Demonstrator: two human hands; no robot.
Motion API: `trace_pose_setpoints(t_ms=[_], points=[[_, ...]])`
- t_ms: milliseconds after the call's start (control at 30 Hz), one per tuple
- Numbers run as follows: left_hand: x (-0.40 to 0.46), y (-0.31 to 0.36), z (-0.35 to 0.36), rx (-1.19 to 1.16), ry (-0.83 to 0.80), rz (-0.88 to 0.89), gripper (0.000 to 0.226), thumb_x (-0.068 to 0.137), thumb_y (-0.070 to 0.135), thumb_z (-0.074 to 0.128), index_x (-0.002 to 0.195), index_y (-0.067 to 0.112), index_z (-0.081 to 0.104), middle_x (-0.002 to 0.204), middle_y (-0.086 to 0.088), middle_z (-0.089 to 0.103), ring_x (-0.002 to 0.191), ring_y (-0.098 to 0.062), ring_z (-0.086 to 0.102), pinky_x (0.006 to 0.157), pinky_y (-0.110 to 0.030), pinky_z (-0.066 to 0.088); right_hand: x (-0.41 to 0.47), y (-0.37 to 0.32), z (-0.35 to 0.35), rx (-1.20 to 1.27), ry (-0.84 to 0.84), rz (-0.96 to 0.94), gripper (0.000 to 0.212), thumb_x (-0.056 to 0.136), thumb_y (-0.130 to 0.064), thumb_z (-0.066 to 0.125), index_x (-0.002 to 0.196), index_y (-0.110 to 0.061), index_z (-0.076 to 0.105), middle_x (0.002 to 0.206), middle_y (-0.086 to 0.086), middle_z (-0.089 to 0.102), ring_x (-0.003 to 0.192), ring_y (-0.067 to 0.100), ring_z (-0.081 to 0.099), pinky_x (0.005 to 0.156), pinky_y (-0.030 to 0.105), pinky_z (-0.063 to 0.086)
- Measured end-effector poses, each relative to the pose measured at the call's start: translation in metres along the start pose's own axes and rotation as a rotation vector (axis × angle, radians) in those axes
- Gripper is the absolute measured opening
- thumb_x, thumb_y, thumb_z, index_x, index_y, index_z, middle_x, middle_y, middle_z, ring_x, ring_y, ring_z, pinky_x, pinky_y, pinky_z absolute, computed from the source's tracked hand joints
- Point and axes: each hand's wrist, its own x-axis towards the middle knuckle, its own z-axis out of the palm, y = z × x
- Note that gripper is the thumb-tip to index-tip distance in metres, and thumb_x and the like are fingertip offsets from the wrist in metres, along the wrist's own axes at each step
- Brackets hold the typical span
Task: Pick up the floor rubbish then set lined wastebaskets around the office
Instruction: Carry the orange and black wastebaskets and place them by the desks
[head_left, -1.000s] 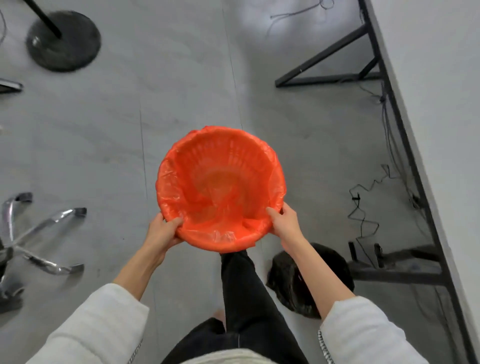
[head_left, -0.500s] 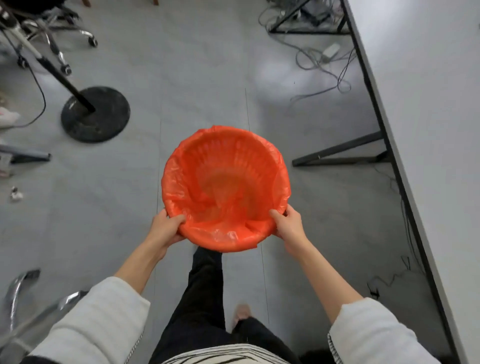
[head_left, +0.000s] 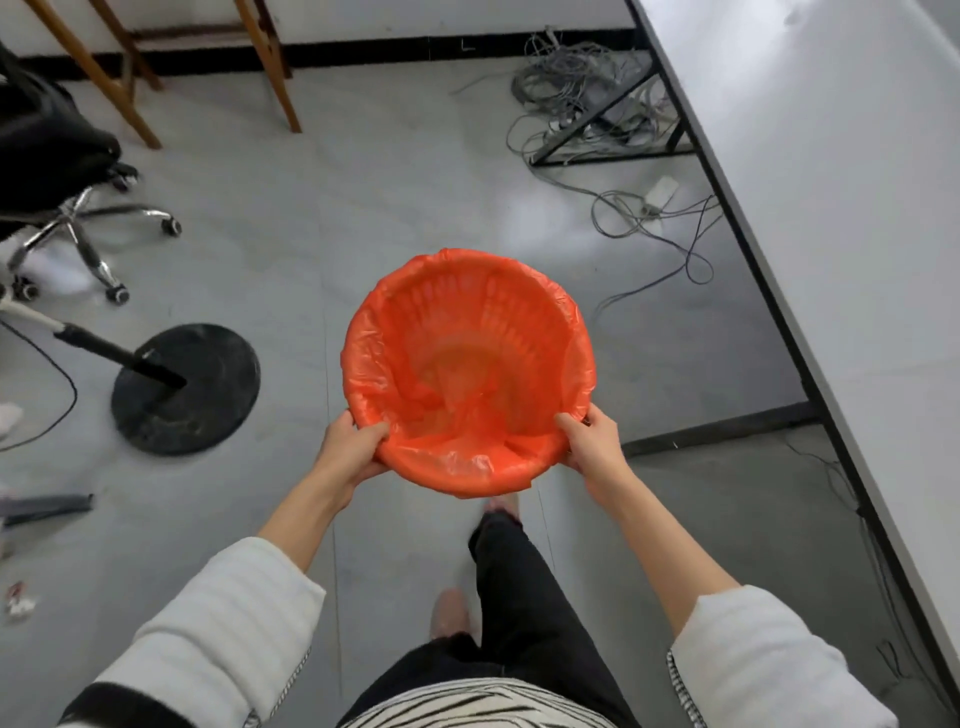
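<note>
- Fingers of the left hand close on the near-left rim of the wastebasket, thumb over the top edge and the other fingers under it.
- Fingers of the right hand grip the near-right rim in the same way, thumb pressed inside on the orange liner.
- Between the two hands the wastebasket is held in the air, above the grey floor, its mouth facing up toward the camera.
- Orange liner folds over the whole rim and sags loosely inside; the basket holds nothing else.
- To the left, on the floor, stands a round black stand base, with an office chair farther off.
- Along the right runs a white tabletop, with tangled cables on the floor beside its frame.
- Small scraps of rubbish lie at the far left edge.
</note>
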Motion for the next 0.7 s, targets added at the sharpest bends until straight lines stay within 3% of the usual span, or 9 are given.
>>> trace_pose_setpoints(t_ms=[133,233,333,500,600,700], points=[[0.08,0.072,0.015,-0.019,0.002,-0.022,0.022,0.089,0.002,0.051,0.109,0.011,0.05,0.092,-0.005,0.06,0.075,-0.014,0.06,0.056,-0.029,0.055,0.087,-0.067,0.035,-0.032,-0.014,0.003,0.009,0.083,-0.004,0.048,0.088,-0.01,0.053,0.087,0.011,0.056,0.078,0.023,0.056,0.079,0.049,0.056],[0.139,0.13,0.03,-0.032,0.022,-0.056,0.024,0.089,-0.001,0.05,0.111,0.011,0.048,0.093,-0.005,0.06,0.077,-0.015,0.06,0.068,-0.035,0.052,0.153,-0.12,0.059,-0.034,-0.029,0.03,0.01,0.082,-0.004,0.047,0.087,-0.011,0.054,0.086,0.01,0.056,0.076,0.023,0.055,0.078,0.049,0.056],[0.191,0.19,0.046,-0.032,-0.006,-0.083,0.024,0.089,-0.001,0.05,0.11,0.01,0.048,0.092,-0.005,0.061,0.078,-0.016,0.06,0.066,-0.032,0.052,0.211,-0.177,0.077,-0.03,-0.021,0.049,0.011,0.083,-0.002,0.049,0.085,-0.011,0.055,0.083,0.009,0.055,0.072,0.021,0.053,0.078,0.047,0.056],[0.277,0.283,0.068,-0.043,-0.051,-0.14,0.023,0.091,0.001,0.052,0.11,0.011,0.047,0.094,-0.005,0.062,0.082,-0.018,0.062,0.079,-0.037,0.05,0.3,-0.275,0.108,-0.062,-0.017,0.052,0.015,0.081,-0.001,0.048,0.075,-0.014,0.054,0.074,0.004,0.053,0.066,0.017,0.05,0.08,0.049,0.055],[0.331,0.334,0.079,-0.043,-0.067,-0.153,0.016,0.091,0.002,0.053,0.1,0.014,0.051,0.097,-0.007,0.063,0.083,-0.018,0.062,0.069,-0.033,0.052,0.353,-0.323,0.126,-0.081,-0.003,0.071,0.015,0.078,-0.003,0.049,0.072,-0.016,0.055,0.071,0.003,0.054,0.069,0.019,0.052,0.081,0.052,0.055],[0.39,0.388,0.095,-0.069,-0.079,-0.132,0.022,0.091,0.008,0.055,0.111,0.014,0.049,0.103,-0.007,0.063,0.087,-0.019,0.063,0.064,-0.032,0.053,0.412,-0.366,0.148,-0.071,0.02,0.079,0.015,0.077,-0.005,0.048,0.073,-0.016,0.057,0.076,0.005,0.058,0.074,0.021,0.056,0.081,0.052,0.056]])
